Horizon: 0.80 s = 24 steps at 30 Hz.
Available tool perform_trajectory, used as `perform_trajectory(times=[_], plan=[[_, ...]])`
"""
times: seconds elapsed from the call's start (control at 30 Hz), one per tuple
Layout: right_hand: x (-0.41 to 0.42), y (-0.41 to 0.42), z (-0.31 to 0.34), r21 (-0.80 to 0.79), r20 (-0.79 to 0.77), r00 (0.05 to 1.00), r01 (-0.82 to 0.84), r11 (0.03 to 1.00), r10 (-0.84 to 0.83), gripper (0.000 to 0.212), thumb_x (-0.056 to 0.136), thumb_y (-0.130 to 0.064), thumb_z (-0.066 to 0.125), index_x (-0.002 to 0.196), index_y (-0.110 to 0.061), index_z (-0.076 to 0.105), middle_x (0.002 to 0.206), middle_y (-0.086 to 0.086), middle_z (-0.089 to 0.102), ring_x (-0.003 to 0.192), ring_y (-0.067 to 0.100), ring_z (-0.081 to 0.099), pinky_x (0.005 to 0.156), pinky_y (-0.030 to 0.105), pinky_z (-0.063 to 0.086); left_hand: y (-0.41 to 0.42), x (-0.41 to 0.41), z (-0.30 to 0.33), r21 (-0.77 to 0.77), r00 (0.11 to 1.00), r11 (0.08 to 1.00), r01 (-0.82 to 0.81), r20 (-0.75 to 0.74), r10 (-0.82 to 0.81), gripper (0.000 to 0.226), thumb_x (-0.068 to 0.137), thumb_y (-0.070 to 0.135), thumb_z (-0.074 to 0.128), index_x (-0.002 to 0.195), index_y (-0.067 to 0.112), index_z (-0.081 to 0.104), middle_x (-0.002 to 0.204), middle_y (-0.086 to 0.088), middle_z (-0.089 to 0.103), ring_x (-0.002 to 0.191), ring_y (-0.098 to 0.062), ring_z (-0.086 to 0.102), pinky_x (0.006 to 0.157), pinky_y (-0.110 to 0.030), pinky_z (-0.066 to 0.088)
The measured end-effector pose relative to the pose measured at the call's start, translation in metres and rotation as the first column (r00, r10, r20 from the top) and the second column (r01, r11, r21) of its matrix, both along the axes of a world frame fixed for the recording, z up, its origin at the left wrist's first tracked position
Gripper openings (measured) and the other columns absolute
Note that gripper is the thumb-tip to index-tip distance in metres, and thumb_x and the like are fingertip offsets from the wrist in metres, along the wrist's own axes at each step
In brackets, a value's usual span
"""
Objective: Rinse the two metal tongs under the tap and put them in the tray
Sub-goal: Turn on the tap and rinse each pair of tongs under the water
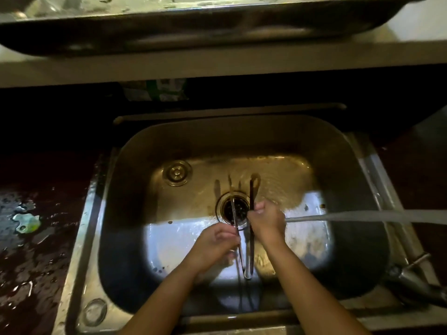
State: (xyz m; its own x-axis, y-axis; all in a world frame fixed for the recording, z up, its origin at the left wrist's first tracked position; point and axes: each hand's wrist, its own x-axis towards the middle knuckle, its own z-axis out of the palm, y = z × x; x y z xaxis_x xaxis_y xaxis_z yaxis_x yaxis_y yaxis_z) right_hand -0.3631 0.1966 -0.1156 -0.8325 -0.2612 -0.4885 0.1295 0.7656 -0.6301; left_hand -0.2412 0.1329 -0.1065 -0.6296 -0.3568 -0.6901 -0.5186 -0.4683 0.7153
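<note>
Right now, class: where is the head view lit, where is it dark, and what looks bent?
Head view: a bright patch lights the sink floor around both hands; the counter and far wall are nearly black; glare streaks the tray; the wide lens bows the shelf edge.

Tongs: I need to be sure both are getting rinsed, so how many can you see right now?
2. One pair of tongs is in the left hand, over the drain. The other tongs are in the right hand, beside them. None visible elsewhere.

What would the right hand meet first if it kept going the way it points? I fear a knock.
Probably the sink floor beyond the drain; right hand points away over it. Depth unclear.
</note>
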Motion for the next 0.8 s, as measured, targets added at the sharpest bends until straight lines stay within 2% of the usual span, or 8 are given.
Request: perform_trajectory(times=[0.1,0.23,0.37,0.47,0.57,0.63,0.7,0.8], plan=[[0.0,0.011,0.003,-0.022,-0.03,0.995,0.09,0.996,-0.09,0.011,0.08,-0.009,0.057,0.073,-0.014,0.051,0.071,0.004,0.054,0.067,0.023,0.053,0.052,0.024,0.033,0.011,-0.009,0.003,0.249,0.993,0.961,-0.117,0.008,0.119,0.016,0.086,0.01,0.06,0.101,0.015,0.059,0.082,-0.004,0.073,0.069,-0.016,0.069,0.063,-0.029,0.056],[0.004,0.023,0.006,-0.087,0.1,0.96,0.269,0.959,-0.261,0.004,0.084,-0.018,0.059,0.08,-0.017,0.057,0.071,-0.001,0.056,0.058,0.007,0.05,0.045,0.02,0.034,0.026,-0.011,0.006,0.426,0.982,0.894,-0.14,-0.058,0.181,0.024,0.087,0.01,0.057,0.11,0.013,0.059,0.084,-0.012,0.075,0.073,-0.023,0.071,0.063,-0.039,0.058],[0.009,0.036,0.013,-0.167,0.257,0.882,0.443,0.881,-0.395,0.005,0.081,-0.024,0.065,0.08,-0.022,0.06,0.078,0.003,0.069,0.068,0.018,0.066,0.07,0.039,0.058,0.033,-0.014,0.01,0.403,0.982,0.907,-0.119,-0.09,0.169,0.022,0.085,0.007,0.057,0.106,0.011,0.062,0.082,-0.018,0.074,0.073,-0.025,0.072,0.061,-0.036,0.06],[0.004,0.046,0.02,-0.195,0.32,0.87,0.447,0.873,-0.374,0.009,0.079,-0.024,0.067,0.074,-0.022,0.06,0.078,0.003,0.069,0.075,0.021,0.068,0.079,0.047,0.058,0.029,-0.015,0.016,0.371,0.99,0.927,-0.06,-0.099,0.103,0.024,0.087,0.008,0.056,0.11,0.011,0.062,0.087,-0.022,0.073,0.073,-0.03,0.07,0.062,-0.037,0.06],[-0.002,0.062,0.028,-0.237,0.393,0.893,0.328,0.915,-0.218,0.007,0.081,-0.031,0.066,0.084,-0.026,0.064,0.094,0.001,0.07,0.092,0.02,0.066,0.085,0.045,0.055,0.021,-0.017,0.023,0.371,0.992,0.928,-0.028,-0.103,0.072,0.023,0.085,0.007,0.057,0.107,0.01,0.063,0.088,-0.022,0.074,0.077,-0.029,0.072,0.057,-0.034,0.058],[-0.006,0.076,0.03,-0.182,0.3,0.943,0.207,0.961,-0.146,0.028,0.084,-0.031,0.062,0.112,-0.028,0.058,0.119,0.002,0.062,0.11,0.022,0.057,0.094,0.044,0.049,0.018,-0.021,0.027,0.353,0.995,0.935,-0.028,-0.083,0.061,0.021,0.086,0.004,0.056,0.105,0.009,0.063,0.088,-0.021,0.074,0.08,-0.028,0.073,0.057,-0.034,0.059],[-0.005,0.091,0.034,-0.046,-0.017,1.0,0.016,0.999,-0.017,0.052,0.087,-0.025,0.058,0.135,-0.023,0.04,0.14,0.006,0.044,0.128,0.024,0.041,0.106,0.043,0.039,0.018,-0.025,0.029,0.315,0.997,0.949,-0.028,-0.061,0.05,0.02,0.086,0.003,0.056,0.105,0.008,0.062,0.088,-0.021,0.074,0.082,-0.028,0.072,0.059,-0.035,0.059],[0.007,0.103,0.04,0.04,-0.291,0.92,-0.264,0.964,0.264,0.058,0.088,-0.021,0.054,0.14,-0.025,0.03,0.151,0.002,0.026,0.139,0.017,0.023,0.107,0.032,0.036,0.021,-0.028,0.032,0.253,0.999,0.967,-0.028,-0.028,0.037,0.019,0.086,0.004,0.058,0.105,0.007,0.06,0.09,-0.023,0.072,0.08,-0.027,0.072,0.058,-0.033,0.059]])
